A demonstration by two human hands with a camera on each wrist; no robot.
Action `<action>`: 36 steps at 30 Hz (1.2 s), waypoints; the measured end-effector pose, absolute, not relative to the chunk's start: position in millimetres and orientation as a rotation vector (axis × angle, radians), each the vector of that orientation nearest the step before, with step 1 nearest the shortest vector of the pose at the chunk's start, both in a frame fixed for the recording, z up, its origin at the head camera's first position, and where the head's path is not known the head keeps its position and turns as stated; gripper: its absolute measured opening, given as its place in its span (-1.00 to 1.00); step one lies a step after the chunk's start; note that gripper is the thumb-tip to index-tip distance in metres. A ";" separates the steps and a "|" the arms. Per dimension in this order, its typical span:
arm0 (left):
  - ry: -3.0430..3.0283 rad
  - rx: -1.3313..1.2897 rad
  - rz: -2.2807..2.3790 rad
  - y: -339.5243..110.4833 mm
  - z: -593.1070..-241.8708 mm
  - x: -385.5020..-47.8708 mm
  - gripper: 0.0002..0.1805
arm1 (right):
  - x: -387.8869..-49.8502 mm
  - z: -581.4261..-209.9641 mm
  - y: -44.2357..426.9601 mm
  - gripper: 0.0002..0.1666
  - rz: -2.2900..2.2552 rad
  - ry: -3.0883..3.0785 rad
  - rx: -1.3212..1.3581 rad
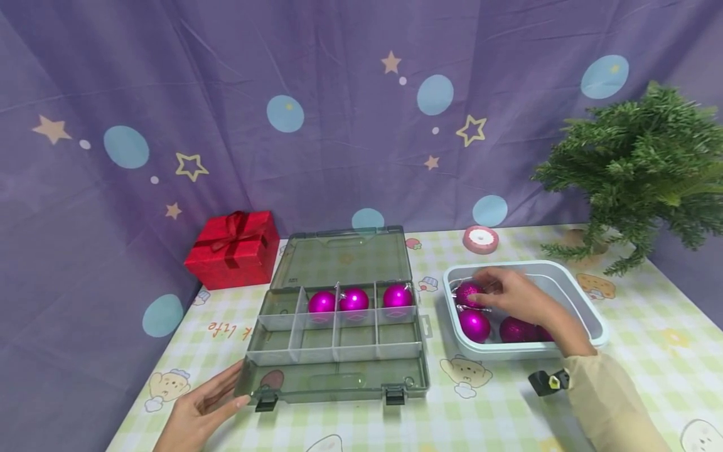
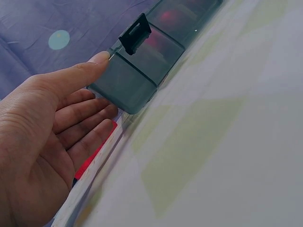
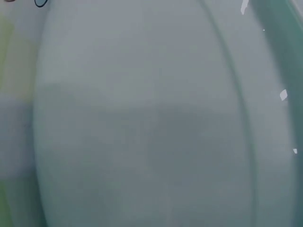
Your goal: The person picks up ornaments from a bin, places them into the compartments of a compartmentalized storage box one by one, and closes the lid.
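Head view: your left hand [image 1: 198,408] is at the lower left, its fingers extended and spread from the thumb, touching the near left corner of the divided box [image 1: 305,383]. The left wrist view confirms the thumb at that corner and the fingers apart.

The divided box sits at the lower centre, lid [image 1: 347,262] tipped back toward the curtain [image 1: 339,125]. Three smooth magenta balls [image 1: 322,304] occupy its back row, one each in the second, third and fourth compartments from the left.

Your right hand [image 1: 521,298] is inside the pale blue tub [image 1: 508,353], right of centre, fingertips at a glittery magenta ball [image 1: 469,294] near the tub's left wall. Whether they are clamped on it, you cannot tell from these views. More magenta balls [image 1: 474,326] lie toward the tub's near side, one partly behind your forearm. Your right wrist view shows mainly a blurred pale surface.

Note also the red gift box [image 1: 231,257] at centre left, the ribbon roll [image 1: 481,248] behind the tub and the green tree [image 1: 649,163] at the upper right.
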State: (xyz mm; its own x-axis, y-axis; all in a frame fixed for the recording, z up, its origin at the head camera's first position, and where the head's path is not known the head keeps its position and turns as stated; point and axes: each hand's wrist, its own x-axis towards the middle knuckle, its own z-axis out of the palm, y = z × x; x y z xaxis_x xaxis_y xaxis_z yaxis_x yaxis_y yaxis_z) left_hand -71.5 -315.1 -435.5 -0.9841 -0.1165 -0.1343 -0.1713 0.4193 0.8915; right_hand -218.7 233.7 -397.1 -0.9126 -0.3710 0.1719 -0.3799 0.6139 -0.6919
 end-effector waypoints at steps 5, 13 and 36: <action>2.615 -0.253 1.648 -315.0 -436.0 -71.9 -0.24 | -218.3 -399.4 234.0 -0.52 1.157 -2.846 0.665; 2.632 -0.220 1.660 -314.7 -435.7 -70.9 -0.26 | -219.4 -401.3 231.9 -0.48 1.070 -2.887 0.685; 2.609 -0.276 1.631 -314.6 -435.3 -72.4 -0.23 | -209.7 -382.7 239.9 -0.49 1.116 -2.853 0.623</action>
State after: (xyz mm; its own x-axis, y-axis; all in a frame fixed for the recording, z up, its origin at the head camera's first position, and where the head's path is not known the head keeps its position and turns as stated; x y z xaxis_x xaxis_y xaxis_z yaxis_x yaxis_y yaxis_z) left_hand -72.4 -314.6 -435.3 -0.9827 -0.1230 -0.1387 -0.1786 0.4270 0.8864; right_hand -209.7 239.9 -382.7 -0.9204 -0.3582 0.1565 -0.3693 0.6658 -0.6483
